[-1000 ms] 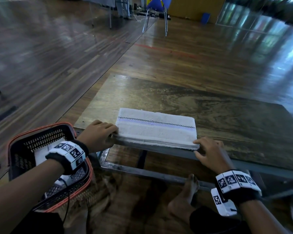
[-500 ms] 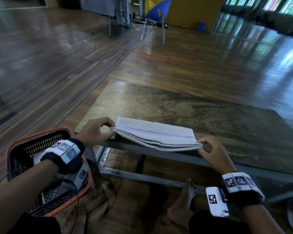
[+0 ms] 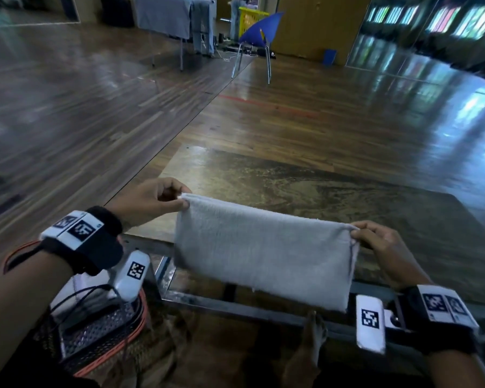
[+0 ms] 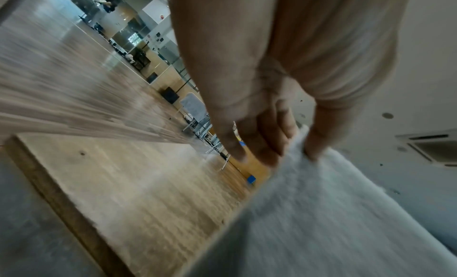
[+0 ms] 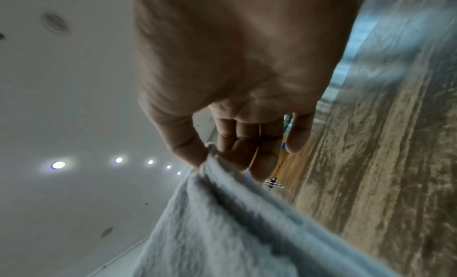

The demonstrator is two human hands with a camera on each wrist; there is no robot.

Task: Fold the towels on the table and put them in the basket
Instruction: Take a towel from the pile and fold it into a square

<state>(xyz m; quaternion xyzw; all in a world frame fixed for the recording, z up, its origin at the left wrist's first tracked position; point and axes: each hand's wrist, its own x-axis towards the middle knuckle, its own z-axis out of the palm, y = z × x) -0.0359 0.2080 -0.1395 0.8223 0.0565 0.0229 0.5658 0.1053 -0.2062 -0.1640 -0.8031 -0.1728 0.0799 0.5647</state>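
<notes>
**Folded towel held up by both top corners**

Nearest me, at lower left, I see the basket [image 3: 104,345] with its orange rim, partly hidden behind my left wrist. My left hand [image 3: 149,200] pinches the towel's upper left corner between thumb and fingers [image 4: 259,144]; my right hand [image 3: 387,247] pinches the upper right corner the same way, thumb against fingers [image 5: 237,150]. The folded grey towel [image 3: 263,256] hangs stretched between them, in the air over the counter's near edge. Beyond it lies the worn wooden counter [image 3: 305,186]. Farther off, a blue chair [image 3: 259,32] stands on the glossy floor.
</notes>
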